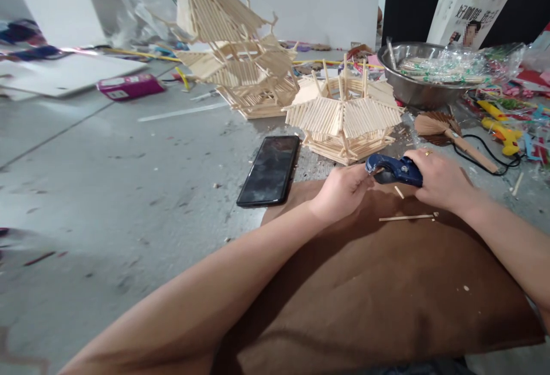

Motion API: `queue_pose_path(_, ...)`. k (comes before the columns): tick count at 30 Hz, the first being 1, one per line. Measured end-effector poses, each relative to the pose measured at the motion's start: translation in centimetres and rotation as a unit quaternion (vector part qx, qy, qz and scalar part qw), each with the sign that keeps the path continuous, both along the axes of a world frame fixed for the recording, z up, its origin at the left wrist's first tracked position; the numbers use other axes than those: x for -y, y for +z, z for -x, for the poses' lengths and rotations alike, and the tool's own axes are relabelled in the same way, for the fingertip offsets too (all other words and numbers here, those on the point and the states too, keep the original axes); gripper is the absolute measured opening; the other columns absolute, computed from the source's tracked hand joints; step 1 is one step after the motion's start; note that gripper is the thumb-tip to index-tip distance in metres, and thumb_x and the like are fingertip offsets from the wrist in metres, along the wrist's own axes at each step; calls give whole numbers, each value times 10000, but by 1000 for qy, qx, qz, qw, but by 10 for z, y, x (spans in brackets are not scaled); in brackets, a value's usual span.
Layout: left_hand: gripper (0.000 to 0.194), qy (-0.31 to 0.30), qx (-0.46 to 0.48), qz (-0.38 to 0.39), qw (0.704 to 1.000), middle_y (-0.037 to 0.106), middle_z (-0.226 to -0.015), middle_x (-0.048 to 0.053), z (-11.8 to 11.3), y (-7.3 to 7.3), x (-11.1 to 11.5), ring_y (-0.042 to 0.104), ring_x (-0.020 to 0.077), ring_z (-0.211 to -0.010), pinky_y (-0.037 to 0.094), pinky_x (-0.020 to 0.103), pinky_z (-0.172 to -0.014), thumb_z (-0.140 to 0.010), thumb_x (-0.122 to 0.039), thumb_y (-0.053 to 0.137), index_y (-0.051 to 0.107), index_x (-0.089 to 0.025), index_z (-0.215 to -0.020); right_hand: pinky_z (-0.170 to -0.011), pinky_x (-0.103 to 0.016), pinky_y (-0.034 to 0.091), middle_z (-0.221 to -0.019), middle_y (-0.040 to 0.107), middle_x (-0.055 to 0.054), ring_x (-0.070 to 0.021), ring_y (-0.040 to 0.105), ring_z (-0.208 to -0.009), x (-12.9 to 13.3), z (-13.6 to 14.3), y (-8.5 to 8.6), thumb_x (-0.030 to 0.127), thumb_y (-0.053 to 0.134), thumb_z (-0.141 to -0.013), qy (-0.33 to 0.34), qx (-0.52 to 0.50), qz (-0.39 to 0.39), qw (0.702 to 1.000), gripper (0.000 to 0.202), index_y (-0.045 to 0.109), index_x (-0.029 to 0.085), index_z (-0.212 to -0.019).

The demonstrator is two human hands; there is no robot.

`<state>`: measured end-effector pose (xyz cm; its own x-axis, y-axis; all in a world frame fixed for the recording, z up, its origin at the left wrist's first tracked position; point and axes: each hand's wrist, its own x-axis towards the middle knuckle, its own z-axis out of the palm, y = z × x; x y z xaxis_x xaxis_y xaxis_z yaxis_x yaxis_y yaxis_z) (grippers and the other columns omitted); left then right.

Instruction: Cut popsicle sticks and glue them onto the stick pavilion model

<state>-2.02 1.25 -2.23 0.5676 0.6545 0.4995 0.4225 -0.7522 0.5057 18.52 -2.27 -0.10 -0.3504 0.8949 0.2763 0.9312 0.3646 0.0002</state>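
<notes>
My right hand (439, 177) is closed around the handle of a blue cutter (399, 170) with a curved jaw. At the jaw, my left hand (344, 192) has its fingers pinched together; a bit of thin stick seems to show there, mostly hidden. Below the tool, a short stick piece (399, 192) and a longer thin stick (406, 218) lie on the brown apron (387, 283). Just beyond my hands stands a small wooden stick pavilion (344, 117) with upright posts.
A black phone (270, 170) lies left of my hands. Behind is a taller stick model (240, 66) with a pointed roof. On the right are a steel bowl (419, 94) of wrapped sticks, a brush (466, 145) and a yellow glue gun (502, 134). A purple packet (130, 86) lies further left.
</notes>
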Motion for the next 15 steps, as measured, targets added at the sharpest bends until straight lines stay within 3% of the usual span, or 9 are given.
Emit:
queue_pose_path(8,194,5,0,-27,1000,630,-612,18,0,-2,0,583,96,-553,416,182,-513,-777,-108,385,543,-150,-673,-643,-289,351,-877,599,-98,-226,551,-817,1,0,0,113,450,-592,11,-1,-2,1000,362,508,157,-947)
queue_pose_path(15,190,9,0,-5,1000,637,-599,9,-1,-3,0,588,97,-541,422,183,-523,-759,-96,396,540,-157,-651,-638,-289,348,-851,597,-92,-221,547,-801,0,0,0,115,448,-589,19,4,-10,1000,359,509,158,-940)
